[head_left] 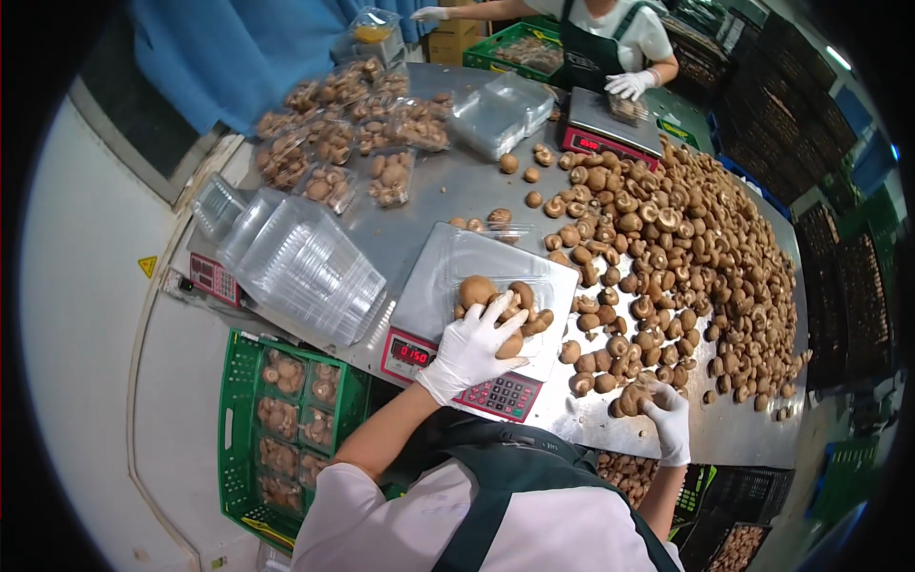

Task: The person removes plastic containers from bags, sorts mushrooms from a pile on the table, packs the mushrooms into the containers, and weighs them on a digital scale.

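My left hand (477, 348), in a white glove, lies over brown mushrooms (478, 290) in a clear plastic tray (540, 289). Its fingers are spread and touch the caps. Under the tray is a red digital scale with a flat metal plate (419, 303). At the table's near edge, to the right, my gloved right hand (669, 424) has its fingers closed round mushrooms (634, 397); how many it grips is partly hidden. Loose mushrooms (610, 357) lie between my right hand and the scale.
A large mushroom heap (705, 229) covers the table's right side. Stacked empty trays (295, 267) stand left, filled packs (329, 138) behind them. A green crate (238, 429) holds packs at lower left. Across the table, a co-worker's gloved hand (631, 84) touches a pack on another scale (596, 119).
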Demonstrator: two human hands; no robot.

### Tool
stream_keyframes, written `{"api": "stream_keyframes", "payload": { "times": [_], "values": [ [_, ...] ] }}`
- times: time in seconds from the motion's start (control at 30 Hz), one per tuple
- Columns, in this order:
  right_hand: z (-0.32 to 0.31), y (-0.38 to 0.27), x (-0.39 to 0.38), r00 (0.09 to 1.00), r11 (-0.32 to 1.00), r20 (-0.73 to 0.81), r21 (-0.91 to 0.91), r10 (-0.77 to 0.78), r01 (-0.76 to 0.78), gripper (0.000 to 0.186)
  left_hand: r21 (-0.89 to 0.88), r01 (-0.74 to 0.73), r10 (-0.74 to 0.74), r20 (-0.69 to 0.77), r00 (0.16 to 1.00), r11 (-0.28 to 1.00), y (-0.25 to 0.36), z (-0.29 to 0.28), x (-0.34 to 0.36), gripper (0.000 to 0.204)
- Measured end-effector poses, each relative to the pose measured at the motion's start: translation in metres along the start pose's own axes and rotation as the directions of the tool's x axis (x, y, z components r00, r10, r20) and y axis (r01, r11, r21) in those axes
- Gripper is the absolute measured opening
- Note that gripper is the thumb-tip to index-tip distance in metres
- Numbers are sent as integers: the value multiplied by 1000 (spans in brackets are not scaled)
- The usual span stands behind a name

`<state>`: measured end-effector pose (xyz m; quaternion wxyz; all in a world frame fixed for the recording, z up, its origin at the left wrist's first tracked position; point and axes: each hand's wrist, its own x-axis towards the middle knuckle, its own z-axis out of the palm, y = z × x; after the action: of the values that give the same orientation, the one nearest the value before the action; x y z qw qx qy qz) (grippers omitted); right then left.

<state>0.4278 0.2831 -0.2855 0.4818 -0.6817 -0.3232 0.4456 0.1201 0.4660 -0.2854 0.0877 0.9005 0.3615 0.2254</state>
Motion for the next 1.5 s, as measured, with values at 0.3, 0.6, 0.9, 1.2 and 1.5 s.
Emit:
{"api": "stream_keyframes", "payload": {
  "times": [0.3,0.6,0.9,1.2,1.5],
  "values": [
    [-93,86,-68,920,985,-373,-65,125,-160,10,45,7,-11,82,997,999,1,-19,7,86],
    [-195,258,-141,787,515,-553,-606,275,-606,32,-287,283,-367,-304,879,915,-21,-55,-20,65],
    [-29,49,-33,988,984,0,90,156,-156,31,-888,175,-679,-185,711,426,41,-32,-21,23],
    [82,58,6,925,554,357,748,127,-365,53,-429,-110,110,-25,994,897,129,64,-5,61],
    [56,68,22,889,609,449,681,93,-408,49,-13,237,-225,-367,903,971,42,12,-39,44]
  ]
}}
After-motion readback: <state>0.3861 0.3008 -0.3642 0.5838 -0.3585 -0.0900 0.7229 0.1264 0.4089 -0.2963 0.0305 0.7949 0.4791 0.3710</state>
